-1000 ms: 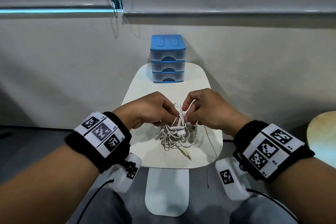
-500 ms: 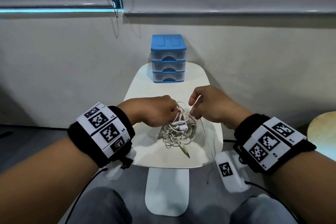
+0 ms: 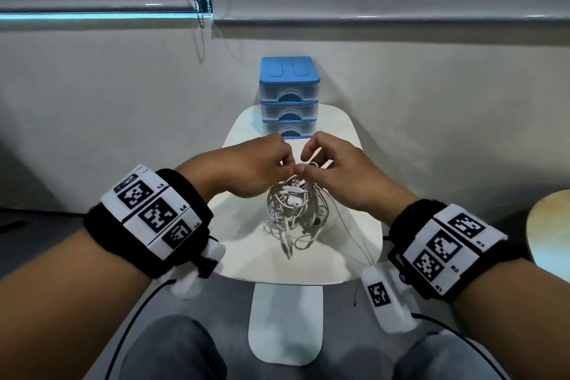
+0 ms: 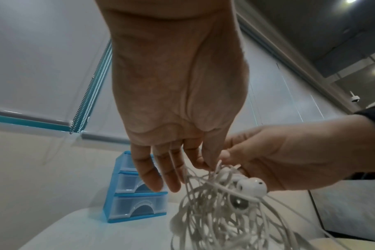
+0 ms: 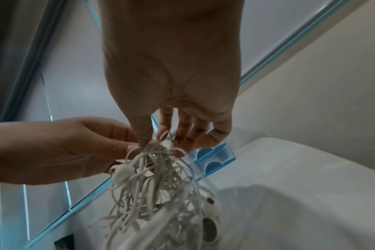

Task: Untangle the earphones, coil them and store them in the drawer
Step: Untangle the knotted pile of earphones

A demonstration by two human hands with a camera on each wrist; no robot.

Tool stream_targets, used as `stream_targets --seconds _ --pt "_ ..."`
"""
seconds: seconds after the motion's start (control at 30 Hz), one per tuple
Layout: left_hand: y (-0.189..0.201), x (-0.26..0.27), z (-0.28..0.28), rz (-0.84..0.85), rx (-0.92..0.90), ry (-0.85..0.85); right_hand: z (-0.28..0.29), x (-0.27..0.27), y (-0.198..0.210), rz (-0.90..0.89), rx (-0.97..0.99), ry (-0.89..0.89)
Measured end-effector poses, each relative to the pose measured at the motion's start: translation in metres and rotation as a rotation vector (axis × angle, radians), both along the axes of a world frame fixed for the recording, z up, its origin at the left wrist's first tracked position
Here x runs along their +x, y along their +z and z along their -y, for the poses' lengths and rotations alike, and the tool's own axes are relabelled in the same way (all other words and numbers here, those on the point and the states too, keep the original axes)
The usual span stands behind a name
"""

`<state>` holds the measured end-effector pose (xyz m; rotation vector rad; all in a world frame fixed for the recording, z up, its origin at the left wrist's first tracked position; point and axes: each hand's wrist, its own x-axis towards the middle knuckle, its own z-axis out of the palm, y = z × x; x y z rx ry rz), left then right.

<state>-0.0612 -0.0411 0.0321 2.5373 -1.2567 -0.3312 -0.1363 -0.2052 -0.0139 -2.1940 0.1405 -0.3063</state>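
The earphones (image 3: 294, 210) hang as a white knot of thin cord over the middle of the small white table (image 3: 246, 253), the lowest loops and the plug trailing down to it — whether they rest on the top I cannot tell. One white bud shows in the heart of the knot, and a single strand runs off toward the right edge. The cord looks light, limp and a little slick, so it will likely sag and slide rather than hold a shape; a hard tug would probably tighten the knot, and the thin joints at the buds seem the fragile part. A free end — plug or bud — seems the best place to take hold. The left hand (image 3: 246, 170) and the right hand (image 3: 339, 173) meet at the top of the bundle, each pinching strands between thumb and fingertips. The blue drawer unit (image 3: 290, 99) stands at the far edge, all three drawers closed.
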Motion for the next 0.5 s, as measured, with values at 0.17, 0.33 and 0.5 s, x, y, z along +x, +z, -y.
stream_targets --seconds 0.17,0.33,0.5 --pt "0.001 0.001 -0.003 -0.076 -0.177 0.091 0.003 -0.001 0.001 -0.169 -0.123 0.071" --pt "-0.006 -0.004 0.001 -0.189 -0.420 0.130 0.002 0.001 0.014 -0.070 -0.230 0.019" --pt "-0.010 0.001 0.003 -0.221 -0.525 0.154 0.005 0.002 0.023 -0.015 -0.119 0.033"
